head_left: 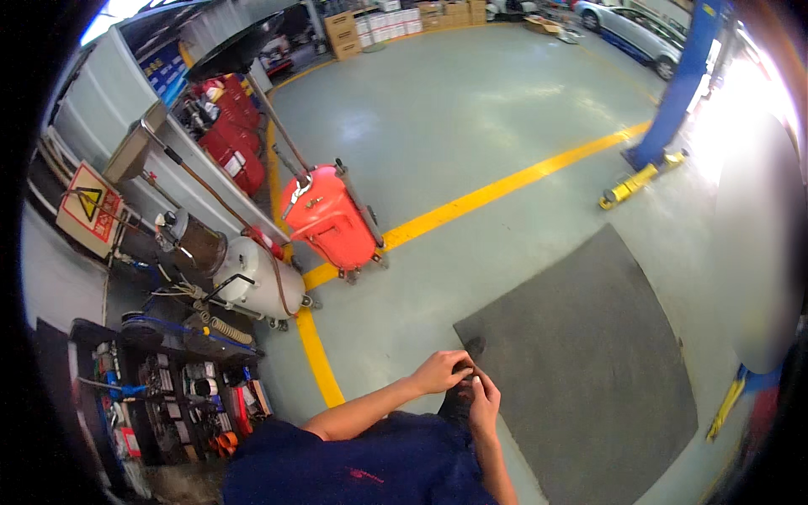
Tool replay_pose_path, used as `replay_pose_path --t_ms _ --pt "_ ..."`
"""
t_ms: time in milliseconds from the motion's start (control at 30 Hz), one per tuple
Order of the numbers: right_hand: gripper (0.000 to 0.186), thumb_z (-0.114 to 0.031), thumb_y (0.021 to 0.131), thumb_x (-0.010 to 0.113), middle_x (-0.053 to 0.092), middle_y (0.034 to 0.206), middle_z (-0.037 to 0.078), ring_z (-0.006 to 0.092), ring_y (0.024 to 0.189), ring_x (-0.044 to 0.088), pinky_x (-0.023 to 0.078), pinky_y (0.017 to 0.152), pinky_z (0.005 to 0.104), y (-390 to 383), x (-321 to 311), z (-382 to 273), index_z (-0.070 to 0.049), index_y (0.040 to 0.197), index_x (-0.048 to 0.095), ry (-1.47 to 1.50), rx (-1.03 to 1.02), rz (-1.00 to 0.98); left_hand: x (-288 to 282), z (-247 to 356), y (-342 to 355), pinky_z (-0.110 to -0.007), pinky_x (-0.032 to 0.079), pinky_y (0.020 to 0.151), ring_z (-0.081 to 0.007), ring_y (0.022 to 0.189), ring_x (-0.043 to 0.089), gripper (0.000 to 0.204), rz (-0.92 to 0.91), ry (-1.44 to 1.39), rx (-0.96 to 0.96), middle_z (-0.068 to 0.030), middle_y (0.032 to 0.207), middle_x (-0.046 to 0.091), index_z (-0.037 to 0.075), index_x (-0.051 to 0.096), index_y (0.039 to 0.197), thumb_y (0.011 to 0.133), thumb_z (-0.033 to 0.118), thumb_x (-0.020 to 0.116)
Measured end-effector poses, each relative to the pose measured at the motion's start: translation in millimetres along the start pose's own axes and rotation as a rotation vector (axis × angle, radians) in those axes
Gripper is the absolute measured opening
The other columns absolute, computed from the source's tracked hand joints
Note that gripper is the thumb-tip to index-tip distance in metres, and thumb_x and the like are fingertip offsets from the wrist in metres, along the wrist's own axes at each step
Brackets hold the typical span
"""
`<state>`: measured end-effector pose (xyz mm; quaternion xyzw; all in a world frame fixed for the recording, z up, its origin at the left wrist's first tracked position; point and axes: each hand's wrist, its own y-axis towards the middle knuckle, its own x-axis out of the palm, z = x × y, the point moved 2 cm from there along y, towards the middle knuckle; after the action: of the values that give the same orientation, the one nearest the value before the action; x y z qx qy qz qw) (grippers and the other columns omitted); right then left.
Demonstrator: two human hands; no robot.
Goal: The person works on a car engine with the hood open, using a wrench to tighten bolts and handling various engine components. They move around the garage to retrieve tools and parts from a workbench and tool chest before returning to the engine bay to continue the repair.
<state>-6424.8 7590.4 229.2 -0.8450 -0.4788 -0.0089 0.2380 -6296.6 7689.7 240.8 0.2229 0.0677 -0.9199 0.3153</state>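
In front of my body, above the floor, my left hand [442,372] and my right hand [484,401] meet with their fingertips close together. The fingers of the left are curled and closed. Those of the right are bent in a pinch, with the thumb pointing up toward the left hand. A small dark patch shows between the fingertips; whether it is a held thing or the dark trouser leg and shoe behind cannot be made out. Just beyond the hands, the tip of a dark shoe [476,346] touches the edge of a dark grey floor mat [589,353].
An orange-red wheeled tank [332,223] and a pale wheeled tank [255,276] stand ahead on the left. Nearer is a tool cart [172,404] full of tools. A blue lift post [682,93] with a yellow arm [631,187] rises at the right, beside a blurred grey shape [753,252].
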Motion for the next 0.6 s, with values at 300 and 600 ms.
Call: replay_pose_path --t_ms 300,600 --pt "0.018 -0.010 0.097 0.058 0.068 0.097 0.009 0.0188 0.086 0.067 0.055 0.075 0.0318 277.6 -9.7 -153.6 0.004 0.108 0.064 0.110 0.206 -0.229 -105.0 11.8 252.7 -0.039 0.053 0.073 -0.0295 0.083 0.066 0.018 0.106 0.176 0.029 -0.0119 0.089 0.067 0.004 0.067 0.094 0.089 0.021 0.069" --pt "0.019 -0.013 0.096 0.065 0.067 0.093 0.006 0.0164 0.083 0.063 0.053 0.076 0.0319 587.5 -36.9 -239.3 0.004 0.105 0.065 -0.047 0.135 -0.178 -150.2 -63.3 545.4 -0.034 0.054 0.073 -0.0239 0.079 0.068 0.017 0.203 -0.032 -0.091 -0.0112 0.089 0.069 0.003 0.069 0.097 0.085 0.014 0.074"
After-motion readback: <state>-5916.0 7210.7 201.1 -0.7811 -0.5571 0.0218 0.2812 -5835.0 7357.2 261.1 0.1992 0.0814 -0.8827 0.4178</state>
